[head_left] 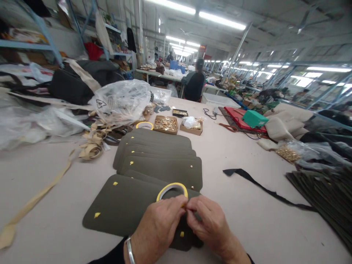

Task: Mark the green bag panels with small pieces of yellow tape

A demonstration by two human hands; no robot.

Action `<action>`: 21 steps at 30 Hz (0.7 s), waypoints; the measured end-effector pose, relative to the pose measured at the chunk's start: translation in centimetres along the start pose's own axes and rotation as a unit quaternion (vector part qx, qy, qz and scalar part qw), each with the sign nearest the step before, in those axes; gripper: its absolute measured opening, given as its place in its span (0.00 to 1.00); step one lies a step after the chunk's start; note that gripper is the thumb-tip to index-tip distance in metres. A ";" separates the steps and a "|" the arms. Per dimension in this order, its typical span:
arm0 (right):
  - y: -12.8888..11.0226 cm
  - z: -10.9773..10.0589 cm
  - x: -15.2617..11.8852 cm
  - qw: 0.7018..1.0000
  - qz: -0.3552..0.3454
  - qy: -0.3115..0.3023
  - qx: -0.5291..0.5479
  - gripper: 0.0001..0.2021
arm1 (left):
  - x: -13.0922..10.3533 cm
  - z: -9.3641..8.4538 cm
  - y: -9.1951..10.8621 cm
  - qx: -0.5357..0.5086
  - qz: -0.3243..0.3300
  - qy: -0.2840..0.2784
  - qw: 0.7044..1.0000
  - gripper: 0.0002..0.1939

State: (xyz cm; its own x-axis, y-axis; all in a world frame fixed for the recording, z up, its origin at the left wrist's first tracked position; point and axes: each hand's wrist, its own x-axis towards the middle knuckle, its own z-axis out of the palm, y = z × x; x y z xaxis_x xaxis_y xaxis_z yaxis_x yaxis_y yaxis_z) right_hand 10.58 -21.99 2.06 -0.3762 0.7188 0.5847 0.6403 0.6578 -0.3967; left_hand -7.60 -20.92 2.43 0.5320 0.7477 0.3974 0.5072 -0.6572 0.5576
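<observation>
A yellow tape roll point(172, 187) stands over the dark olive panels, with my left hand point(161, 223) closed on its near side. My right hand point(209, 222) is closed in a pinch beside it, fingertips meeting those of the left; whatever lies between them is too small to make out. Under both hands is the nearest olive panel point(123, 205), which bears small yellow tape pieces point(97, 215). More overlapping olive panels point(165, 170) lie just beyond, some with yellow bits and small metal studs point(191, 167).
Beyond the panels are another tape roll point(144, 125) and boxes of metal parts point(165, 124). A black strip point(255, 181) and stacked dark pieces point(319, 198) lie right. Beige strips point(41, 198) and plastic bags point(121, 101) are left. A person point(194, 82) sits farther back.
</observation>
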 end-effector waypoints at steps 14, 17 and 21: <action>1.7 0.1 1.3 0.814 0.467 0.082 0.336 0.08 | 2.1 0.7 -0.1 0.055 0.075 0.039 0.995 0.11; 4.6 -0.4 1.2 0.791 0.502 0.082 0.340 0.11 | 1.9 1.6 -0.3 0.083 0.078 0.018 0.993 0.10; 6.8 -0.6 0.8 0.832 0.486 -0.039 0.265 0.11 | 1.7 3.0 -1.3 0.173 0.054 -0.081 0.980 0.06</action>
State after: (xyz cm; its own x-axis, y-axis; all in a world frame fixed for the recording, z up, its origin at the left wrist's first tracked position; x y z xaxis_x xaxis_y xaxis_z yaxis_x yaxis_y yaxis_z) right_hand 15.03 -17.09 0.24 0.0917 0.9678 -0.2342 0.2898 -0.2510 -0.9236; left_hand -5.36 -19.07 0.17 0.6812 0.6661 0.3038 0.6273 -0.7450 0.2271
